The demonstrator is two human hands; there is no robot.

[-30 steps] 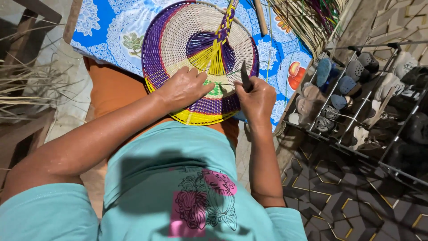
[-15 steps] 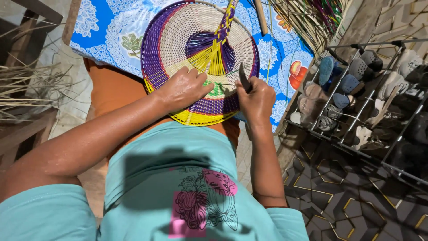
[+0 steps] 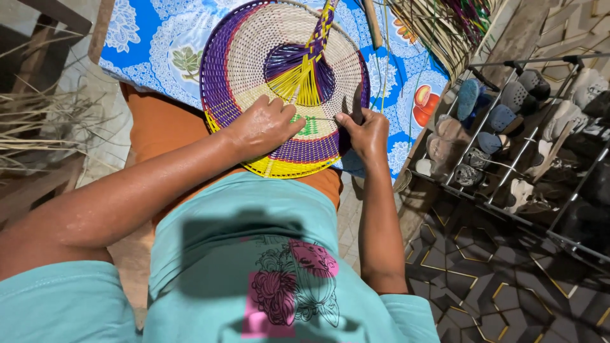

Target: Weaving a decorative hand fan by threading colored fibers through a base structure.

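The round woven fan of purple, cream and yellow strips (image 3: 254,57) lies on the person's lap, its far edge over a blue floral tablecloth (image 3: 152,38). The left hand (image 3: 264,127) presses flat on the fan's lower part, forearm stretched forward, fingers close together and curled onto the weave. The right hand (image 3: 365,133) sits at the fan's right edge, wrist bent, fingers clamped around a dark narrow blade (image 3: 356,101) that points up, with a thin strand pinched at the fingertips. At right, a metal wire shoe rack (image 3: 508,127) holds rubber clogs and sandals (image 3: 467,98) in rows.
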